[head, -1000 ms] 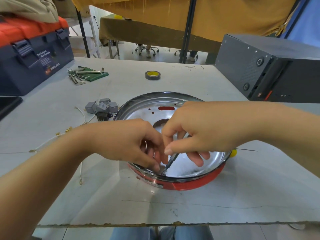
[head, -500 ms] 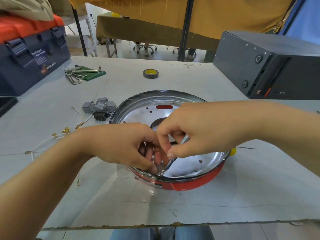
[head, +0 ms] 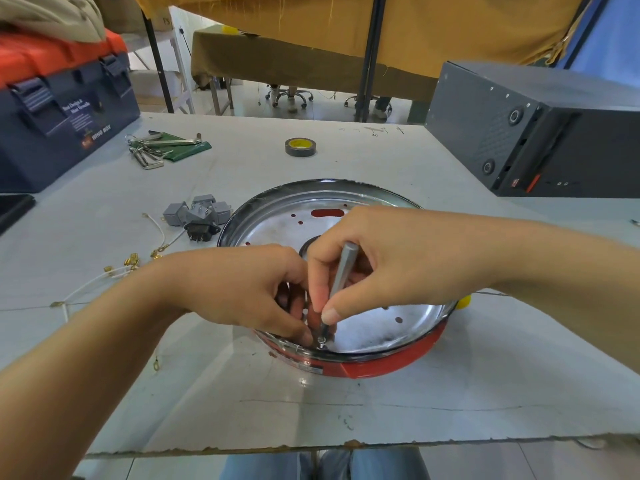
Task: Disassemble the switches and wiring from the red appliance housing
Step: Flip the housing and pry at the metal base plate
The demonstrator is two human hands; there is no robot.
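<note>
- Right hand (head: pixel 388 265) is pinching a slim grey screwdriver (head: pixel 341 271) between thumb and fingers, tip down on a small screw (head: pixel 322 341) at the near rim of the red appliance housing (head: pixel 381 367). Left hand (head: pixel 242 289) has its fingers curled down inside the pan next to the tip; looks like it's steadying the screw or the rim, but I can't see what it actually has hold of.
- Housing sits on the bench (head: pixel 311 410) right in front of me, near the front edge. Shiny metal liner (head: pixel 270 230) inside, red shell outside.
- Handling guess: thin stamped metal, so light and stiff, and slick on that polished surface. I'd expect it to skate or spin under the driver unless it's pinned. Best place to hold is the rolled rim, not the mirror floor.
- Screw is tiny and will roll off if it pops loose.
- Already out, I reckon: grey switches (head: pixel 194 213) and white wires (head: pixel 104 275) with brass terminals, lying left of the housing.
- Further back: hex keys (head: pixel 152 150), tape roll (head: pixel 300 147), blue toolbox (head: pixel 62 126) at the left, black computer case (head: pixel 536 133) at the right. All well apart from the work.
- Only real obstruction is my own hands crowding that screw, so I can barely see the tip.
</note>
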